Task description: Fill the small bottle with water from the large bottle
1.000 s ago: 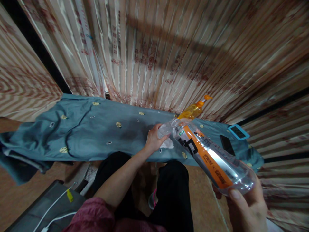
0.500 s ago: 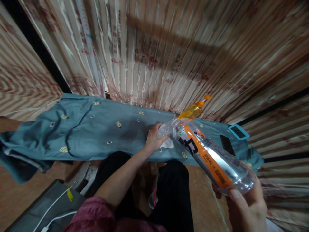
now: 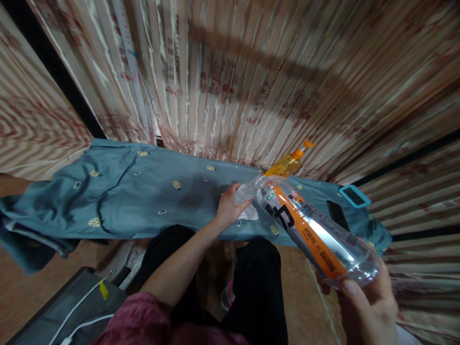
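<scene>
A large clear plastic bottle (image 3: pixel 305 230) with an orange and silver label slants across the view, its base low at the right. My right hand (image 3: pixel 370 297) grips that base, thumb on the near side. At the upper-left end, my left hand (image 3: pixel 230 208) has its fingers closed around a narrow clear plastic part (image 3: pixel 246 191); I cannot tell whether it is the bottle's neck or a separate small bottle. Just behind stands an amber pump bottle (image 3: pixel 283 165) with an orange pump head. A white tissue-like piece (image 3: pixel 249 213) lies under my left hand.
A blue-green patterned cloth (image 3: pixel 190 206) covers the narrow table. On its right lie a dark phone-like object (image 3: pixel 338 215) and a blue-framed digital timer (image 3: pixel 354 196). Pleated curtains (image 3: pixel 223 81) hang behind. A dark case (image 3: pixel 86 292) with white cables sits at lower left.
</scene>
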The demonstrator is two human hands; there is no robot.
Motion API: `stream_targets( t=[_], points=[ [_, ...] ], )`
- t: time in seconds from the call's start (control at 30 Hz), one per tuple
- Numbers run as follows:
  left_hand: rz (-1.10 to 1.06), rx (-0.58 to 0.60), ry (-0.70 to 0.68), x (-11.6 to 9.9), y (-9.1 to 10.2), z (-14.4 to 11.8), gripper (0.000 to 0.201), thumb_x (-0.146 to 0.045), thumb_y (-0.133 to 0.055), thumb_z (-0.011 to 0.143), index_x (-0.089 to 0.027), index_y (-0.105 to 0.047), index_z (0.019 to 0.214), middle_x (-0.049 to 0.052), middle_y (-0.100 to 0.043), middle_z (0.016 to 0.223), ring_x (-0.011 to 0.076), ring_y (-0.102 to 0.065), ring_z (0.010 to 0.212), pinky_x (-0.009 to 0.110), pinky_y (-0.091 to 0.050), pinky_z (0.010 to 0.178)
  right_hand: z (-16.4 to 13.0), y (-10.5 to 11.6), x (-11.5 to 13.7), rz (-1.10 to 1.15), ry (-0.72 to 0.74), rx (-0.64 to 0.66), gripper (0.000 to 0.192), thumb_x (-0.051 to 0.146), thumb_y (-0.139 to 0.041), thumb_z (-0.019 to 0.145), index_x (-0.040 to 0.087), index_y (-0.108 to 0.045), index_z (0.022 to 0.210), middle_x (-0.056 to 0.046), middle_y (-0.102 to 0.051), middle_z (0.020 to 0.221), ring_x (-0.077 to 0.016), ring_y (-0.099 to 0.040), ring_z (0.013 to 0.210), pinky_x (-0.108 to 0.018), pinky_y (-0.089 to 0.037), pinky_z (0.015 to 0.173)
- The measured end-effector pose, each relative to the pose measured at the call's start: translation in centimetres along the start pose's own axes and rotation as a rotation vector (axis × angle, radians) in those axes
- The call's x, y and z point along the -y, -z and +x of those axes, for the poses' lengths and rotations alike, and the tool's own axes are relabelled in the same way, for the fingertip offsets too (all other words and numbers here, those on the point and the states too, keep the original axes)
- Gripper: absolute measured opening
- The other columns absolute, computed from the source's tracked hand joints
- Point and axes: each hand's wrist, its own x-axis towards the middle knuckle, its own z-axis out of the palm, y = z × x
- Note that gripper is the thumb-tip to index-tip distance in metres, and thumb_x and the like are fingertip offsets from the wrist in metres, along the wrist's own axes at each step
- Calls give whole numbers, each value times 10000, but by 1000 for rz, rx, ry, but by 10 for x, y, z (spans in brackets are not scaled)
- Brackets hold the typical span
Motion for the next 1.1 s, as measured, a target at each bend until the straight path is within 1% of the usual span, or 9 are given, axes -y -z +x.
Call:
stream_targets(
  t=[0.1,0.2,0.37,0.47,0.73,0.83,0.93,1.0,1.1],
  points=[
    [7,4,2,0,0,0,501,-236,-896,828,-234,-653,1267,78,-800,1305,290,-761,1226,422,-584,1098,-3,-2,4,-27,-17,-14,966,566,-953,734,346,-566,1591,-84,-634,1352,-155,-600,717,-281,-503,550],
    [5,-2,-2,1,0,0,505,-245,-903,819,-239,-657,1261,77,-801,1300,295,-762,1218,430,-588,1091,-6,-5,8,-47,-28,1,967,575,-931,768,341,-531,1618,-85,-611,1387,-158,-590,759,-294,-495,595],
    [-12,-8,-9,1,0,0,487,-266,-902,825,-249,-663,1250,65,-800,1293,288,-761,1214,430,-589,1100,-5,-6,9,-19,-6,-9,951,566,-953,739,336,-574,1581,-68,-625,1325,-141,-583,709,-270,-496,549],
    [-15,-8,-11,1,0,0,484,-266,-902,827,-240,-668,1249,70,-800,1292,285,-760,1210,427,-587,1105,-5,-6,8,-26,-17,-13,966,568,-949,748,336,-556,1599,-70,-627,1321,-148,-590,713,-279,-516,556],
    [-10,-10,-5,0,0,0,489,-287,-902,826,-243,-668,1254,72,-798,1292,294,-759,1213,436,-591,1099,0,4,-1,-13,-10,15,939,519,-954,744,338,-574,1582,-89,-644,1311,-158,-595,693,-289,-507,554],
    [-9,-7,-2,0,1,0,485,-293,-907,820,-255,-668,1241,61,-799,1283,293,-758,1213,436,-592,1099,-2,0,4,-32,-12,20,956,527,-932,773,313,-531,1614,-106,-626,1352,-168,-591,730,-291,-508,563],
    [-5,-3,2,-1,1,0,481,-284,-906,820,-252,-669,1238,63,-799,1284,292,-758,1215,434,-590,1099,-8,-9,15,-47,-40,0,964,562,-927,782,319,-515,1619,-81,-601,1373,-149,-560,752,-269,-507,587],
    [1,0,4,-1,1,0,480,-274,-903,823,-250,-667,1240,65,-798,1289,291,-757,1220,432,-586,1102,-11,-13,20,-45,-47,-12,988,590,-945,756,328,-521,1610,-63,-597,1360,-144,-550,756,-261,-499,586],
    [4,-3,4,-1,1,0,489,-264,-903,821,-249,-663,1246,68,-795,1301,292,-755,1228,440,-581,1112,-8,-9,15,-43,-34,-10,976,585,-940,764,339,-526,1613,-60,-601,1357,-153,-564,776,-265,-490,584]
  ],
)
